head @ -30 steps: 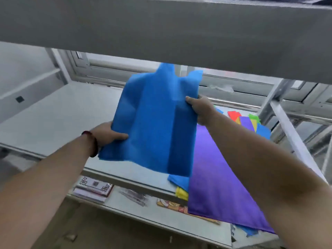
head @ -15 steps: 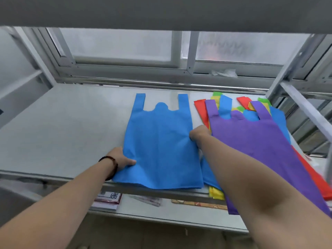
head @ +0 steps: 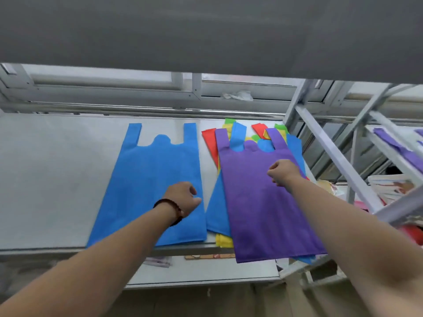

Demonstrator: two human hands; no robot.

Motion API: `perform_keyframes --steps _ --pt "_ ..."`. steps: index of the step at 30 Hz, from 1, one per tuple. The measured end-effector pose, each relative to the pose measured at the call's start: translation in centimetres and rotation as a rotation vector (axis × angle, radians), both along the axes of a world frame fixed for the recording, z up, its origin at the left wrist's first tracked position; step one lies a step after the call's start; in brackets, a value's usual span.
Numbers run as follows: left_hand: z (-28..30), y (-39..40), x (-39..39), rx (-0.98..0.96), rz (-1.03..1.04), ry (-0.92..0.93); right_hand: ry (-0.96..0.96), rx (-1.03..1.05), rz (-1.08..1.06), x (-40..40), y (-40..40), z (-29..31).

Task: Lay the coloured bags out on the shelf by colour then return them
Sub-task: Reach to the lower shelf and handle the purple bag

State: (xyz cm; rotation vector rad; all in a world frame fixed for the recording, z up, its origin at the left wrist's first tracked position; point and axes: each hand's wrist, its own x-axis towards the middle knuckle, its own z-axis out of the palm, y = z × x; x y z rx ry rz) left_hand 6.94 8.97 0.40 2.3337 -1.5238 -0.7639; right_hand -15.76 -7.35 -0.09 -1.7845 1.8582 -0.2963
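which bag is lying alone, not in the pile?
The blue bag, flat on the shelf left of the pile, under the left hand. The purple bag tops the pile of overlapping bags, under the right hand.

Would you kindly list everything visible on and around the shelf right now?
blue bag: one, blue, flat on the shelf, left of the pile
purple bag: one, purple, on top of the pile, overhanging the front edge
bags under it: count unclear; red, blue, yellow and green edges show
window frame: grey, behind the shelf
crumpled cloth: one, white, on the window ledge
bracelet: one, dark, left wrist
left hand: over the blue bag
right hand: over the purple bag, fingers curled
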Motion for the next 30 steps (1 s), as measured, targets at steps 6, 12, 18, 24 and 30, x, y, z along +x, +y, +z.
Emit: perform_keyframes --steps 6,12,18,24,30 --pt "0.1 -3.5 -9.7 -0.006 0.376 0.751 0.088 0.052 0.101 -7.6 -0.8 -0.1" --pt "-0.2 -4.7 -10.2 0.462 0.529 0.92 0.09 0.066 0.205 -9.2 -1.7 -1.6" --pt "-2.2 -2.2 -13.7 0.391 0.536 1.124 0.067 0.07 0.226 -9.8 -3.2 -1.0" --pt "0.1 -2.3 -12.4 0.25 0.705 1.709 -0.121 0.403 -0.015 -10.6 -4.0 0.4" --pt "0.3 1.0 -10.8 0.231 0.595 1.711 -0.486 0.807 -0.162 -9.1 -4.2 0.3"
